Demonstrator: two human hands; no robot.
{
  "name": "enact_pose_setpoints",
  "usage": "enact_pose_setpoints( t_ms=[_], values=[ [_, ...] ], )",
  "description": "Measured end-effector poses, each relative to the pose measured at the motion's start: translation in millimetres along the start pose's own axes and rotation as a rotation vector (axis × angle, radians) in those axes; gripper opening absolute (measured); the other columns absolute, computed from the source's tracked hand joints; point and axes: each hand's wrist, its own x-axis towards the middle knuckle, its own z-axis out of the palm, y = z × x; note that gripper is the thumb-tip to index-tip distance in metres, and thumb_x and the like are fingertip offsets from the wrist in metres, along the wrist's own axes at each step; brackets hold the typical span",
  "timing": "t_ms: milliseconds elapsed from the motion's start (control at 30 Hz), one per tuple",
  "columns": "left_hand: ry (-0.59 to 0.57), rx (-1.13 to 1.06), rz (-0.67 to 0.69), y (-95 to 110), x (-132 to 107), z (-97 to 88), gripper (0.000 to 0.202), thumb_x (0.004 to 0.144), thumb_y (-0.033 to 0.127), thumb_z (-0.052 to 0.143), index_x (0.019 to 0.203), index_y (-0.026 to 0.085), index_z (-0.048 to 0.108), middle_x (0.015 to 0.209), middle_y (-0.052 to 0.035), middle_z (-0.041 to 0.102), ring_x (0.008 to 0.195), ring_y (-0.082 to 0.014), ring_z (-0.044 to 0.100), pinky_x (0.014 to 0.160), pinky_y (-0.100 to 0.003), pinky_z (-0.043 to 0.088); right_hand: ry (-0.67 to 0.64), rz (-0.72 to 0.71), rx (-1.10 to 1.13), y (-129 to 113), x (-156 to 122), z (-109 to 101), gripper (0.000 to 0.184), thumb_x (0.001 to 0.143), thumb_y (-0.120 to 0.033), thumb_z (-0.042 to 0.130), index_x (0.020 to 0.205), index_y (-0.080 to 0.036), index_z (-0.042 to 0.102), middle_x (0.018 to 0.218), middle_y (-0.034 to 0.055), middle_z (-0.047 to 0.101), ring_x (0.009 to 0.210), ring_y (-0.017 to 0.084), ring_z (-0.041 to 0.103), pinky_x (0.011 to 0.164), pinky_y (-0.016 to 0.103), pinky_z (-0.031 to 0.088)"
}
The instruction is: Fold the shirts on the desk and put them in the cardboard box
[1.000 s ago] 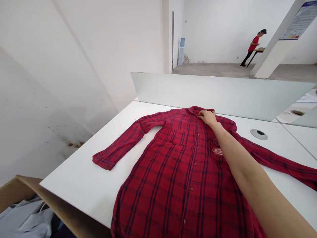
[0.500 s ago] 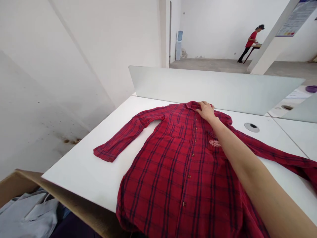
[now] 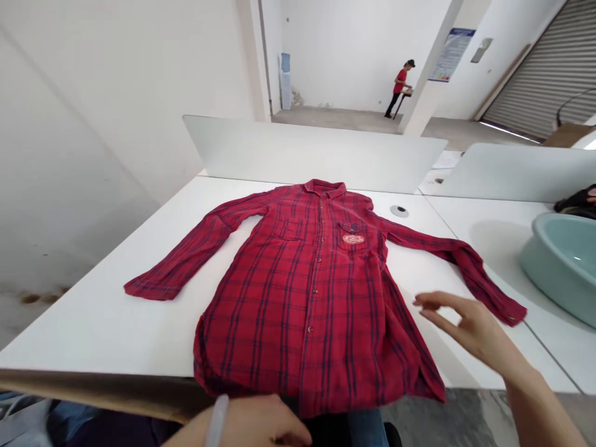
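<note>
A red plaid flannel shirt (image 3: 298,292) lies face up and buttoned on a white table (image 3: 102,323), its sleeves spread. The hem hangs over the near table edge. My right hand (image 3: 465,326) hovers with fingers apart just right of the shirt's lower side, near the right sleeve, touching nothing. My left hand (image 3: 251,422) sits at the bottom of the view, close below the hem, wearing a white bangle. Its fingers are curled and partly cut off by the frame, and nothing shows in them.
A pale green basin (image 3: 563,267) and a dark cloth (image 3: 577,202) stand on the adjoining table at right. A cardboard box edge (image 3: 93,391) runs along the lower left. A frosted divider (image 3: 311,152) stands behind the shirt. Far off, a person in red (image 3: 400,90) stands at a small stand.
My right hand has left the shirt's collar and moved toward me and to the right. My left hand has come into view. The view has swung right and widened, showing the whole right sleeve.
</note>
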Motion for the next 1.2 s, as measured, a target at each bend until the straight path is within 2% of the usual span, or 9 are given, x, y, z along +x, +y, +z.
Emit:
enact_pose_setpoints(
  t_ms=[100, 200, 300, 467, 633, 733, 867, 1033, 1200],
  values=[
    [0.009, 0.177, 0.092, 32.5, 15.1, -57.6, 0.039, 0.093, 0.046, 0.045, 0.113, 0.021, 0.066, 0.091, -0.0021, 0.073, 0.076, -0.0127, 0.065, 0.068, -0.020, 0.047, 0.023, 0.041, -0.032, -2.6, -68.0, -0.2, 0.029, 0.083, -0.044, 0.054, 0.098, -0.027, 0.071, 0.089, 0.0063, 0.070, 0.077, 0.023, 0.065, 0.069, 0.038, 0.056],
    [0.263, 0.413, 0.191, 47.8, 76.3, -115.1, 0.037, 0.095, 0.037, 0.042, 0.117, 0.018, 0.064, 0.117, -0.0057, 0.067, 0.104, -0.0156, 0.062, 0.092, -0.025, 0.045, 0.064, 0.039, -0.074, -6.5, -101.3, 17.1, 0.031, 0.082, -0.036, 0.057, 0.108, -0.024, 0.067, 0.103, 0.0073, 0.068, 0.089, 0.022, 0.063, 0.077, 0.038, 0.055],
    [0.586, 0.636, 0.180, 46.0, 163.4, -161.1, 0.036, 0.096, 0.028, 0.038, 0.120, 0.015, 0.060, 0.124, -0.0078, 0.063, 0.116, -0.0174, 0.056, 0.103, -0.030, 0.038, 0.100, -0.011, -0.185, -4.5, -110.0, 41.8, 0.039, 0.081, -0.024, 0.055, 0.120, -0.021, 0.059, 0.115, 0.0095, 0.064, 0.100, 0.023, 0.059, 0.082, 0.040, 0.051],
    [0.658, 0.930, 0.063, 38.2, 275.1, -207.3, 0.041, 0.096, 0.016, 0.030, 0.130, 0.008, 0.051, 0.137, -0.0124, 0.051, 0.129, -0.0183, 0.043, 0.110, -0.030, 0.031, 0.147, 0.065, -0.283, -5.7, -102.9, 71.5, 0.045, 0.082, -0.017, 0.048, 0.126, -0.020, 0.053, 0.115, 0.0104, 0.062, 0.100, 0.024, 0.056, 0.081, 0.041, 0.046],
    [0.663, 0.950, 0.005, 30.6, 318.5, -225.8, 0.044, 0.097, 0.022, 0.029, 0.137, 0.014, 0.045, 0.146, -0.0086, 0.041, 0.138, -0.0244, 0.030, 0.112, -0.044, 0.028, 0.252, 0.076, -0.310, -9.3, -94.7, 75.0, 0.036, 0.087, -0.020, 0.044, 0.119, -0.022, 0.059, 0.101, 0.0089, 0.067, 0.086, 0.022, 0.058, 0.080, 0.041, 0.042],
    [0.660, 0.931, -0.070, 19.1, 327.9, -228.1, 0.046, 0.098, 0.036, 0.027, 0.139, 0.021, 0.043, 0.149, -0.0074, 0.037, 0.139, -0.0320, 0.026, 0.109, -0.061, 0.024, 0.395, 0.111, -0.281, -1.5, -104.8, 65.6, 0.030, 0.089, -0.021, 0.042, 0.112, -0.021, 0.062, 0.096, 0.0077, 0.068, 0.084, 0.021, 0.059, 0.086, 0.042, 0.041],
    [0.692, 0.945, -0.119, 7.5, 331.2, -224.5, 0.050, 0.098, 0.045, 0.021, 0.142, 0.029, 0.038, 0.154, -0.0037, 0.028, 0.141, -0.0313, 0.021, 0.109, -0.064, 0.015, 0.621, 0.243, -0.374, 11.9, -132.1, 53.8, 0.025, 0.090, -0.023, 0.044, 0.104, -0.017, 0.064, 0.086, 0.0073, 0.068, 0.080, 0.020, 0.059, 0.094, 0.044, 0.038],
    [0.695, 0.941, -0.116, 8.2, 329.1, -221.7, 0.051, 0.097, 0.046, 0.021, 0.142, 0.030, 0.038, 0.154, -0.0027, 0.028, 0.141, -0.0302, 0.021, 0.110, -0.063, 0.015, 0.525, 0.268, -0.410, 18.0, -152.1, 55.7, 0.030, 0.090, -0.024, 0.044, 0.112, -0.019, 0.064, 0.082, 0.0066, 0.067, 0.078, 0.021, 0.060, 0.082, 0.039, 0.044],
    [0.712, 0.927, -0.083, 9.7, 326.4, -220.8, 0.050, 0.097, 0.046, 0.023, 0.141, 0.028, 0.041, 0.153, -0.0046, 0.030, 0.140, -0.0320, 0.022, 0.109, -0.064, 0.015, 0.404, 0.109, -0.378, 32.1, -168.9, 54.3, 0.030, 0.088, -0.017, 0.047, 0.114, -0.024, 0.062, 0.076, 0.0024, 0.066, 0.069, 0.019, 0.060, 0.086, 0.043, 0.042]
  ],
)
